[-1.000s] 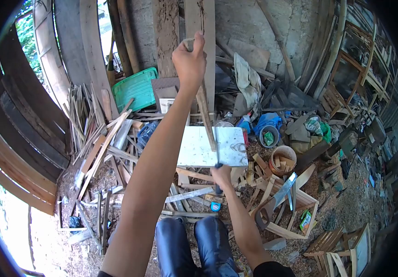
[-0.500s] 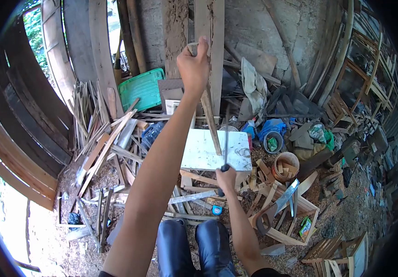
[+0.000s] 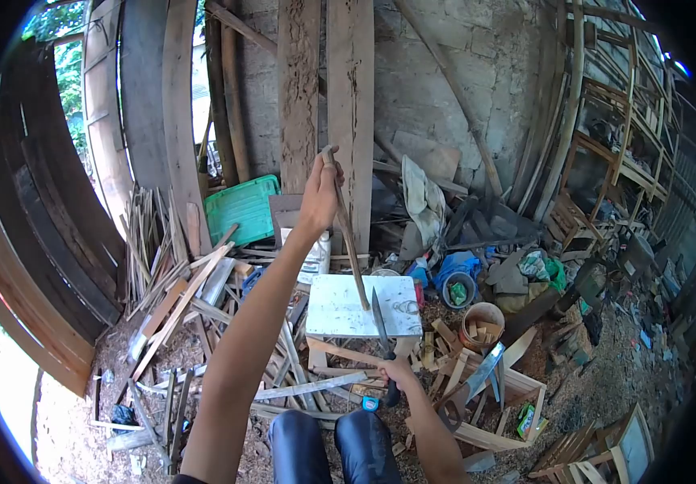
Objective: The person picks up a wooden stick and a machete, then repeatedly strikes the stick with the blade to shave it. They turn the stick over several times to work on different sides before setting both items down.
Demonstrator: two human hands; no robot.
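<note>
A closed left hand [image 3: 319, 196] grips a slender brown wooden stick [image 3: 351, 246] tilted on a white rectangular table [image 3: 328, 310]; the right hand [image 3: 400, 374] clasps a black-handled, long-bladed metal knife [image 3: 380, 319].

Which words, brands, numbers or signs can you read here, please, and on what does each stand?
No text is readable.
Blue tape measure: pale label, too small to read.
Green packet: print too blurred to read.
White container: dark marks, too small to make out.
Knife and stick in the hands: no lettering visible.
</note>
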